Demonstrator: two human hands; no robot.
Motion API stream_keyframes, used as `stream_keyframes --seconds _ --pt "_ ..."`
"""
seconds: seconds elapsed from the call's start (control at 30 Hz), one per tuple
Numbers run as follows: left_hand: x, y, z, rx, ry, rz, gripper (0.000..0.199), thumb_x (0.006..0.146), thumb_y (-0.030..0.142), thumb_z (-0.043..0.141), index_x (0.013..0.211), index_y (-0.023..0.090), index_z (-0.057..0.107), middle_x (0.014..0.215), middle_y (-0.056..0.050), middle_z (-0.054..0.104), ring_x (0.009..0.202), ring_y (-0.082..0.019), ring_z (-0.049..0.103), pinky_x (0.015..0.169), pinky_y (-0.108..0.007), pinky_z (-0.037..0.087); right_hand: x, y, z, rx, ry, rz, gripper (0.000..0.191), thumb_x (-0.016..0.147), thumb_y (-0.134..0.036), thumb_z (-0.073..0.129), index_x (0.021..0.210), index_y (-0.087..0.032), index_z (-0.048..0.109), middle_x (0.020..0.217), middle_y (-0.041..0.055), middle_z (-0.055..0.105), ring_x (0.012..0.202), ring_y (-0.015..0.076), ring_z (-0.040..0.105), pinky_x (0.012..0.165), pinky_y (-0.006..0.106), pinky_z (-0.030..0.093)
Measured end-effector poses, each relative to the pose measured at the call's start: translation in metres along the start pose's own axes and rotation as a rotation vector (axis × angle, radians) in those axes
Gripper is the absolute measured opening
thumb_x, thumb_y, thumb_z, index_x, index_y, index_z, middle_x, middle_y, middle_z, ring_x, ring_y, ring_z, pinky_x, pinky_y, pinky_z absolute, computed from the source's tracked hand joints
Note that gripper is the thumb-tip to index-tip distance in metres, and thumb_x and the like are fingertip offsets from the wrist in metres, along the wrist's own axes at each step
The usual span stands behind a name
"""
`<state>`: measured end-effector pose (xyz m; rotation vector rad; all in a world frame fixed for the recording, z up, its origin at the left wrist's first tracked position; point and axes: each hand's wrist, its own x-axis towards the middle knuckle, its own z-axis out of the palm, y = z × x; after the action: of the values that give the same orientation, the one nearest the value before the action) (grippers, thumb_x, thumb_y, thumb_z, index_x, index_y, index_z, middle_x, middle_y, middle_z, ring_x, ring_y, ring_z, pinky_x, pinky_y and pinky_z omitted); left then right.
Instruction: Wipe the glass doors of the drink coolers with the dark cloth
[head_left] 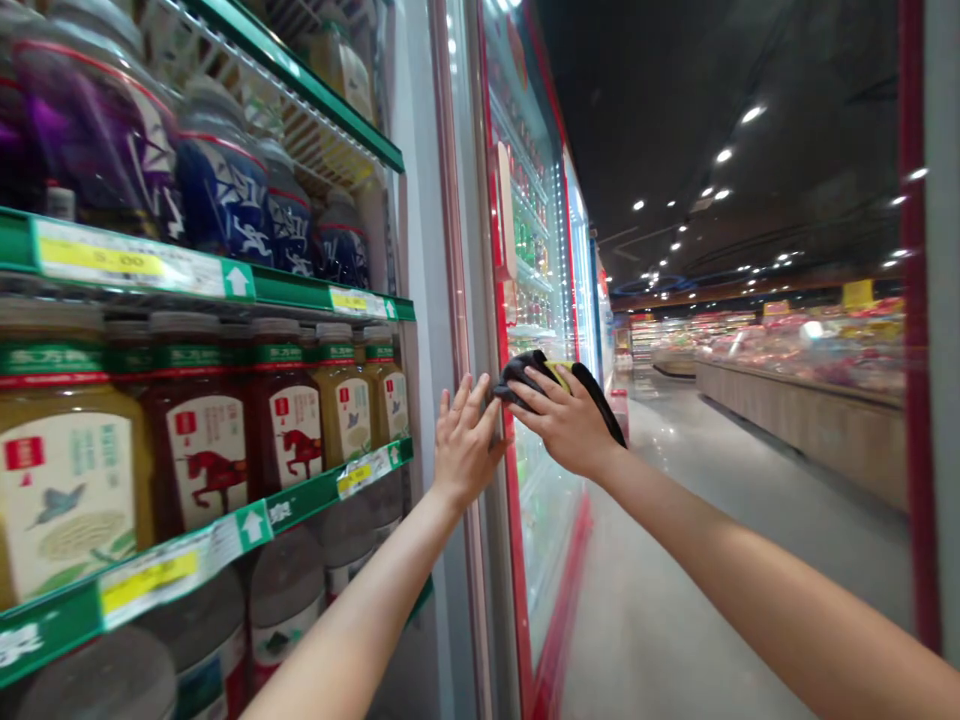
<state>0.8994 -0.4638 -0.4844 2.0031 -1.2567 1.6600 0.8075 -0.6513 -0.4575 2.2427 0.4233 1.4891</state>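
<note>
My left hand (466, 440) rests with fingers stretched out against the metal edge of the cooler frame (480, 560). Just right of it, my right hand (564, 422) presses a dark cloth with a yellow-green part (592, 395) against the outer side of that frame. Part of the cloth is hidden under the palm and fingers. Close by on the left are the open cooler's shelves, with amber and dark red drink bottles (289, 420) on the middle one.
Blue and purple bottles (225, 190) stand on the upper shelf, above a green price rail (300, 290). A red-framed glass cooler door (536, 570) is beyond my hands. To the right run a grey aisle floor (720, 560) and a wood-sided display counter (802, 420); a red edge (921, 400) stands far right.
</note>
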Motion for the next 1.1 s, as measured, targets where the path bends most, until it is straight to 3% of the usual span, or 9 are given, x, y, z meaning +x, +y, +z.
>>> stream_keyframes --seconds 0.13,0.27,0.4,0.5,0.63,0.7,0.83,0.93,1.1 --pt "-0.007 0.002 -0.002 -0.025 0.004 -0.011 0.051 0.093 0.034 0.06 0.141 0.019 0.055 0.158 -0.015 0.048 0.155 -0.03 0.03 0.127 -0.055 0.024 0.01 0.011 -0.005 -0.004 0.003 0.044 0.042 0.099 -0.016 0.052 0.136 -0.034 0.065 0.155 -0.0026 0.054 0.15 0.0249 0.039 0.126 0.054 0.022" --pt "-0.011 0.001 -0.001 -0.041 -0.013 -0.027 0.055 0.092 0.034 0.06 0.144 0.018 0.05 0.159 -0.015 0.047 0.155 -0.029 0.029 0.127 -0.055 0.024 0.008 0.001 0.004 -0.003 0.052 0.122 0.044 0.099 -0.017 0.051 0.14 -0.031 0.062 0.157 -0.0006 0.051 0.151 0.0264 0.036 0.127 0.057 0.017" --pt "-0.013 0.002 0.0 -0.053 -0.01 -0.031 0.056 0.094 0.03 0.057 0.147 0.018 0.046 0.159 -0.015 0.047 0.156 -0.028 0.029 0.127 -0.054 0.026 -0.028 -0.015 0.016 0.001 0.018 -0.035 0.04 0.099 -0.019 0.054 0.137 -0.028 0.064 0.156 0.001 0.053 0.15 0.0261 0.039 0.127 0.056 0.019" --pt "-0.013 0.005 0.002 -0.065 -0.005 -0.04 0.051 0.098 0.027 0.05 0.148 0.018 0.045 0.16 -0.015 0.045 0.156 -0.026 0.029 0.127 -0.052 0.027 -0.031 -0.01 0.013 -0.003 -0.026 -0.093 0.041 0.1 -0.02 0.053 0.138 -0.03 0.062 0.156 0.0002 0.053 0.15 0.0249 0.039 0.126 0.054 0.022" --pt "-0.015 0.007 0.004 -0.076 -0.002 -0.065 0.05 0.1 0.02 0.04 0.149 0.018 0.043 0.162 -0.014 0.043 0.156 -0.023 0.026 0.128 -0.051 0.027 -0.007 -0.005 0.007 0.002 0.017 0.097 0.056 0.101 -0.015 0.046 0.154 -0.031 0.044 0.161 0.0021 0.046 0.152 0.0255 0.035 0.126 0.056 0.021" --pt "-0.017 0.007 0.005 -0.081 0.005 -0.075 0.05 0.1 0.018 0.038 0.15 0.018 0.042 0.162 -0.014 0.042 0.156 -0.022 0.026 0.127 -0.05 0.027 -0.008 -0.011 0.01 -0.008 0.033 0.125 0.057 0.102 -0.015 0.044 0.156 -0.029 0.041 0.161 0.0042 0.045 0.153 0.028 0.034 0.125 0.058 0.021" --pt "-0.02 0.005 0.007 -0.081 0.025 -0.099 0.054 0.1 0.016 0.036 0.154 0.021 0.038 0.162 -0.013 0.042 0.156 -0.021 0.025 0.128 -0.05 0.026 -0.035 -0.026 0.023 -0.038 0.032 -0.024 0.047 0.101 -0.017 0.049 0.147 -0.027 0.054 0.159 0.0032 0.049 0.149 0.0285 0.039 0.123 0.059 0.023" --pt "-0.014 0.008 0.009 -0.065 0.017 -0.076 0.057 0.1 0.017 0.038 0.157 0.021 0.035 0.164 -0.013 0.039 0.158 -0.022 0.021 0.13 -0.053 0.018 -0.043 -0.017 0.023 -0.066 0.047 -0.103 0.042 0.101 -0.019 0.051 0.14 -0.029 0.059 0.156 0.0011 0.053 0.147 0.0272 0.042 0.122 0.057 0.026" --pt "-0.001 0.019 0.016 -0.022 0.015 -0.079 0.062 0.099 0.019 0.043 0.16 0.021 0.031 0.168 -0.013 0.027 0.159 -0.023 0.008 0.13 -0.054 0.011 -0.046 0.007 0.008 -0.149 0.145 0.061 0.044 0.102 -0.021 0.052 0.144 -0.033 0.057 0.156 0.0017 0.053 0.147 0.0269 0.042 0.121 0.053 0.027"
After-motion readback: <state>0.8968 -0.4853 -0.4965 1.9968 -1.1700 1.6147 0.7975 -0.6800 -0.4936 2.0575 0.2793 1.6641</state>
